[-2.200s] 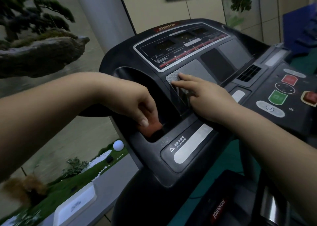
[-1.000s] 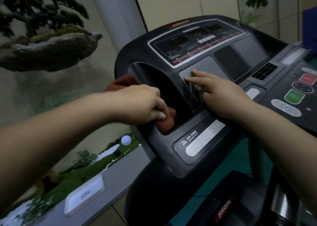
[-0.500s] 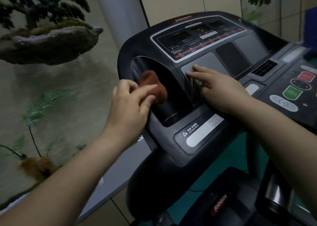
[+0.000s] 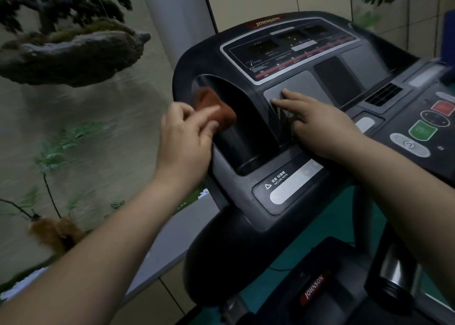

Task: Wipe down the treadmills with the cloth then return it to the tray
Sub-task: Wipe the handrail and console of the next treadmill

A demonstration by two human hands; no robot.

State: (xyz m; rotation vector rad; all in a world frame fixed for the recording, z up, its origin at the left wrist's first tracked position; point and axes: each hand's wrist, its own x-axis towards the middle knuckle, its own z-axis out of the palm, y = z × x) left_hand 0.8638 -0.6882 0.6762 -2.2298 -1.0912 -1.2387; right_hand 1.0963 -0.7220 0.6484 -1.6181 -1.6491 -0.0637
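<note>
A black treadmill console (image 4: 290,53) fills the middle and right of the head view. My left hand (image 4: 184,135) pinches a reddish-brown cloth (image 4: 214,107) and holds it against the upper left rim of the console's deep cup recess (image 4: 246,137). My right hand (image 4: 320,125) rests flat on the grey panel beside the recess, fingers straight. No tray can be seen.
Green and red buttons (image 4: 422,130) sit on the console's right side. The treadmill's lower hood (image 4: 317,290) lies below. To the left stand a grey ledge (image 4: 170,238), a wall mural and a pillar (image 4: 177,21).
My left hand lifted the cloth from the bottom front of the recess up to its upper left rim. My right hand has stayed on the grey panel.
</note>
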